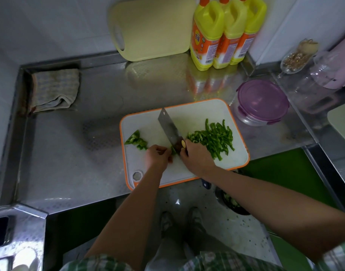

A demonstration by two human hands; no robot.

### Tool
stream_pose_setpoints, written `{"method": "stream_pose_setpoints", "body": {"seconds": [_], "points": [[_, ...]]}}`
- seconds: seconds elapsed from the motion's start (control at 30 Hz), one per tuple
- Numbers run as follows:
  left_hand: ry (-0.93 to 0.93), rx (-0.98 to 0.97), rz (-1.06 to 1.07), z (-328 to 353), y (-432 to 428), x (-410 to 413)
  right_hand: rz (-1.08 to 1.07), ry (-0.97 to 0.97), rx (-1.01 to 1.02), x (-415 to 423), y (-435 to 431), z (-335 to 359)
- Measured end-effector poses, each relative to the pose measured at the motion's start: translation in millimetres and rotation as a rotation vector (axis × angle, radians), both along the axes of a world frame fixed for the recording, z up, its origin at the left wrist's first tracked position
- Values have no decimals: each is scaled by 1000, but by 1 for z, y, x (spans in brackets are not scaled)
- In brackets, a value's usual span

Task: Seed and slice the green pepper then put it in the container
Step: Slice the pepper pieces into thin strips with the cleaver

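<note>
A folded cloth lies at the far left of the steel tabletop. On the board, a few uncut pepper chunks wait near its left edge. Just right of them the left hand has its fingers curled down onto a small piece, pinning it against the board right beside the knife. The right hand is clenched round the handle, the blade pointing away from the person. Further right sits a loose heap of strips, and beyond the board's corner stands the container, its purple lid on.

Pepper flesh is probably light and crisp, with a waxy skin that can skid under a blade, so the piece is likely best held skin down, fingertips tucked back from the edge. The strips look thin and springy and would scatter if pinched. Scooping them with cupped hands or on the flat of the blade seems safer. The lid must come off first.
</note>
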State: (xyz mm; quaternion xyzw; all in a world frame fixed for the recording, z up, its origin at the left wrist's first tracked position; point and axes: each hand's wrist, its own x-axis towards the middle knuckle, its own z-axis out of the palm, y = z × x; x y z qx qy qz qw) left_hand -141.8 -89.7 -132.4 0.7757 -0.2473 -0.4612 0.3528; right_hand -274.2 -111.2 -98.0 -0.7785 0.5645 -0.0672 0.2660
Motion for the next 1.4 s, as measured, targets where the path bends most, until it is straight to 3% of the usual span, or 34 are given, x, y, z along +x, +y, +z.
{"method": "stream_pose_setpoints", "body": {"seconds": [0.5, 0.77, 1.13, 1.4], "points": [[-51, -7, -42, 4, 2, -1, -17, 69, 65, 11, 3, -6], [-65, 1, -83, 8, 5, 2, 5, 76, -23, 19, -4, -15], [-24, 8, 32, 9, 7, 2, -28, -93, -44, -2, -1, -12], [-18, 14, 60, 10, 7, -2, -14, -20, -6, 0, 12, -9]]}}
